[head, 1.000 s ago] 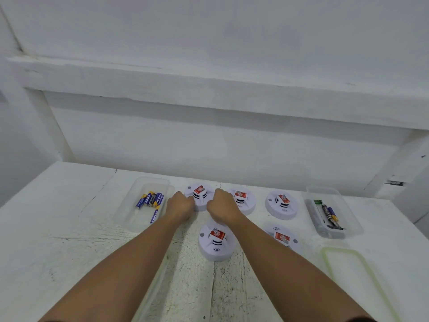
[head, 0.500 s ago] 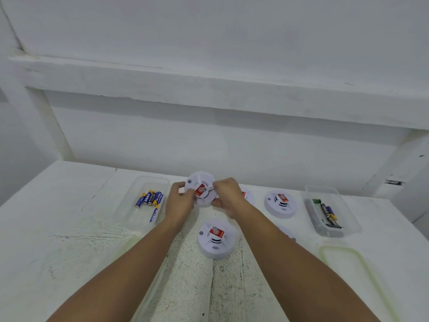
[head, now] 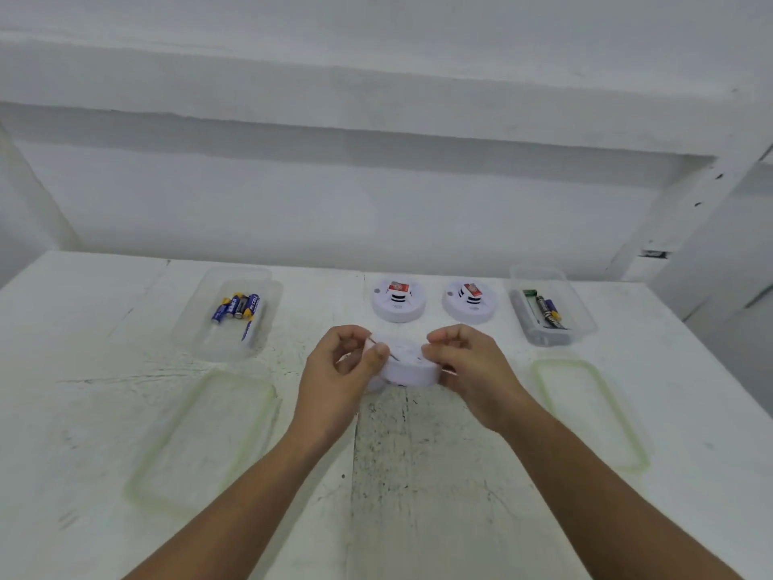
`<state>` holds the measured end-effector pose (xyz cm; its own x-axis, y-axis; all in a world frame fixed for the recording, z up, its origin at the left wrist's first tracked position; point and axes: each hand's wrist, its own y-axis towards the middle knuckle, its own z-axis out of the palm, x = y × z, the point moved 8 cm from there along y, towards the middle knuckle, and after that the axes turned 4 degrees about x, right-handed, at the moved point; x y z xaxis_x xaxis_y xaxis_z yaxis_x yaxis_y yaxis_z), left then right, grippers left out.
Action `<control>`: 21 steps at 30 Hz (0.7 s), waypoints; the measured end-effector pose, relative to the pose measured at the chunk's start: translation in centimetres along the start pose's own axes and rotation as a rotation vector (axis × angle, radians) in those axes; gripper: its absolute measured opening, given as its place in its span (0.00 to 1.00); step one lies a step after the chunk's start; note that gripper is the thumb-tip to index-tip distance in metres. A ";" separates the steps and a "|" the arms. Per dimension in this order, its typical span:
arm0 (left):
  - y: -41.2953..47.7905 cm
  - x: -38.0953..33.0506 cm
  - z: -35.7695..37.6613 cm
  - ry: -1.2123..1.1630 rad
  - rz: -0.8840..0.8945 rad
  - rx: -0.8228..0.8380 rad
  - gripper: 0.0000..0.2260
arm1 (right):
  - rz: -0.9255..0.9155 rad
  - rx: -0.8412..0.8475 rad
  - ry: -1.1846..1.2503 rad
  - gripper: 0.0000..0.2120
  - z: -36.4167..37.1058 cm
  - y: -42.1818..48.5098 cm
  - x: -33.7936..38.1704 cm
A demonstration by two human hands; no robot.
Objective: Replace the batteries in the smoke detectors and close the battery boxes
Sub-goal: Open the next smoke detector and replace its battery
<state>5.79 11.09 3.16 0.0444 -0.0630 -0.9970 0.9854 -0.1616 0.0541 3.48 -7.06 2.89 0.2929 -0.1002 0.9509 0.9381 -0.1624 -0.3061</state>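
Note:
I hold a round white smoke detector [head: 408,364] above the middle of the table, turned so its plain side faces up. My left hand [head: 341,376] grips its left edge and my right hand [head: 470,370] grips its right edge. It hides whatever lies on the table under it. Two more detectors stand upright at the back, a left detector [head: 398,301] and a right detector [head: 469,301], each with a red label on top. A clear box with blue batteries [head: 238,309] is at the back left.
A clear box [head: 548,311] with a few mixed batteries stands at the back right. Two clear lids with green rims lie flat, a left lid [head: 200,437] and a right lid [head: 589,412]. The white table [head: 83,370] meets a white wall behind.
Both hands lifted the back left detector off the table, brought it toward me and turned it over. The view tilted down, so the table now fills more of the frame.

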 end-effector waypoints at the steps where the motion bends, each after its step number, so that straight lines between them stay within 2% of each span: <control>1: -0.7 0.5 0.5 -0.029 -0.003 0.042 0.08 | -0.002 0.006 -0.015 0.05 -0.6 -0.8 -0.5; 6: -3.4 4.0 2.6 -0.160 -0.055 0.210 0.16 | -0.051 -0.013 -0.191 0.05 -3.2 -3.7 -2.8; 14: -5.3 7.2 4.1 0.114 -0.177 0.502 0.28 | -0.092 -0.061 -0.391 0.11 -4.9 -5.5 -6.4; 18: -5.2 6.7 4.0 0.304 -0.122 0.532 0.25 | -0.203 -0.058 -0.553 0.12 -4.2 -6.1 -5.6; 21: -5.2 5.8 3.5 0.304 -0.073 0.434 0.20 | -0.277 -0.051 -0.682 0.11 -4.0 -6.3 -5.1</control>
<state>0.35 8.11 -2.66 0.0876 0.2415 -0.9664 0.8317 -0.5517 -0.0625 -4.62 -9.46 -0.24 0.1124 0.5813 0.8059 0.9894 -0.1404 -0.0367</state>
